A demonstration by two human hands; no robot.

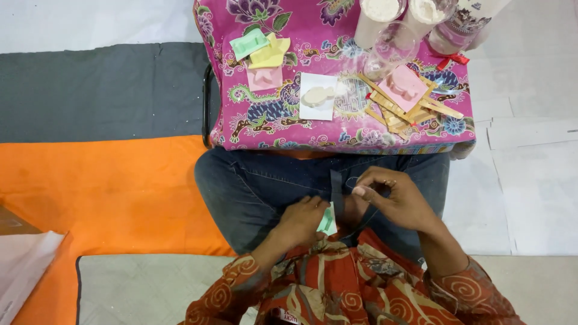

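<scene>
My sleeves are closest to me, red and orange with swirls on them. Just past them are my two hands, over my lap in blue jeans (253,186).

My left hand (301,221) is curled up. Its fingers are pinching a small light green piece (328,221), which pokes out on the thumb side, low by my tummy. My right hand (394,201) is a bit higher and to the right. Its thumb and first finger are pressed together at the tips, and a thin thread (352,180) makes a little loop right there (it is so thin I can hardly see it). The two hands are near each other but not touching.

Past my knees is a low table with a bright pink flowery cloth (325,42). Near its front edge, in the middle, a pale animal shape (317,95) lies on a white square (318,111). To the left is a small heap of moulds: a green one (248,43), a yellow one (271,54) and a pink one (265,78), all touching. To the right, a pink mould (402,87) sits on top of a pile of flat wooden sticks (397,114).

At the far edge stand two cups with white powder (380,9), a clear glass (391,51) in front of them, and a see-through bag (460,30) with a red tie.

On the floor to my left are an orange mat (102,192) and a grey mat (102,90) beyond it.
</scene>
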